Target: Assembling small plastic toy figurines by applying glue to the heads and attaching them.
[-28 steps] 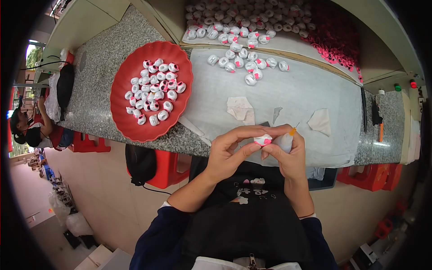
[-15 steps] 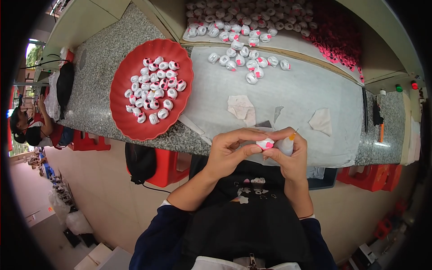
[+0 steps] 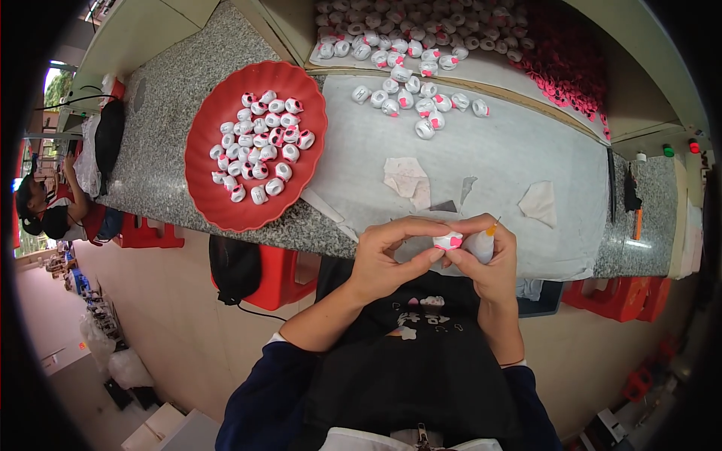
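Observation:
Between the fingertips of my left hand (image 3: pixel 387 259) is a small white piece with pink parts (image 3: pixel 449 241), looking like a little figure head. My right hand (image 3: pixel 492 263) is closed round a small white squeeze bottle (image 3: pixel 480 244) with a yellow needle tip, which points up and away from me. The thumb and forefinger of my right hand also meet the white piece from its right side. Both hands are close together over the near edge of the table. The far side of the piece is hidden.
On the left stands a red scalloped bowl (image 3: pixel 197 161) with several finished-looking white and pink pieces. Similar white pieces (image 3: pixel 425 129) lie at the back, and more fill the shelf beside a heap of pink parts (image 3: pixel 560 71). Cloth scraps (image 3: pixel 538 203) lie on the white sheet (image 3: pixel 346 165).
The white piece has turned a little between my fingers, so more of its pink part shows. The bottle stays in my right hand. The view has shifted slightly.

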`<state>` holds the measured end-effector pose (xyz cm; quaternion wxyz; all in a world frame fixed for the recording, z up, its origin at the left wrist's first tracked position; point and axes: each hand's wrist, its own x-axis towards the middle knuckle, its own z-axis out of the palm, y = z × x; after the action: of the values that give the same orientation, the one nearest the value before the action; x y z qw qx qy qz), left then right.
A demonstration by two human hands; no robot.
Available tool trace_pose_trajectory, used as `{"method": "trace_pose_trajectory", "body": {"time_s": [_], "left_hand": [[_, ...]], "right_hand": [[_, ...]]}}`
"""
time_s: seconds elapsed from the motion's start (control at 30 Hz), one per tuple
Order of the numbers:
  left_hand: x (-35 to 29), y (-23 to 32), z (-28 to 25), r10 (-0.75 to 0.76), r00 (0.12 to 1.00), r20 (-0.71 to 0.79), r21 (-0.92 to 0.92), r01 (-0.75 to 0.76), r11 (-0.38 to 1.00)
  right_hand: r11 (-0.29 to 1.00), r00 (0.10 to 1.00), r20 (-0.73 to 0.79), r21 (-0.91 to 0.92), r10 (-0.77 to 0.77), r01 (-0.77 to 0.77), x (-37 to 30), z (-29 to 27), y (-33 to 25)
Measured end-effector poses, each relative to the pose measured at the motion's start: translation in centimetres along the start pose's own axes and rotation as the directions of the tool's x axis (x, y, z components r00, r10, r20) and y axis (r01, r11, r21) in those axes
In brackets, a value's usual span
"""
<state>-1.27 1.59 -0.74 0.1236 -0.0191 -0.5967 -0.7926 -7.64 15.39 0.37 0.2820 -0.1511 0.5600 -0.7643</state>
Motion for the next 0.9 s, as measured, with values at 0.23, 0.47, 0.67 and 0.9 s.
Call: {"method": "trace_pose_trajectory", "body": {"time_s": [0.23,0.47,0.67,0.9], "left_hand": [[0.3,-0.3,-0.3,-0.037,0.999,0.034,-0.203,0.043,0.978],[-0.3,-0.3,-0.6,-0.039,0.999,0.02,-0.214,0.042,0.976],[-0.4,1.6,-3.2,0.049,0.997,-0.053,0.061,-0.046,0.997],[-0.3,7.0,-12.7,0.288,0.876,-0.388,0.9,0.292,0.323]], "right_hand": [[0.999,0.999,0.034,0.03,0.028,-0.029,0.0,0.0,-0.2],[0.997,0.997,0.067,0.071,-0.025,0.02,0.0,0.1,0.6],[0.975,0.992,0.088,0.196,0.086,-0.102,1.6,2.7,0.4],[0.999,0.999,-0.049,0.049,-0.011,0.014,1.8,-2.1,-0.8]]}}
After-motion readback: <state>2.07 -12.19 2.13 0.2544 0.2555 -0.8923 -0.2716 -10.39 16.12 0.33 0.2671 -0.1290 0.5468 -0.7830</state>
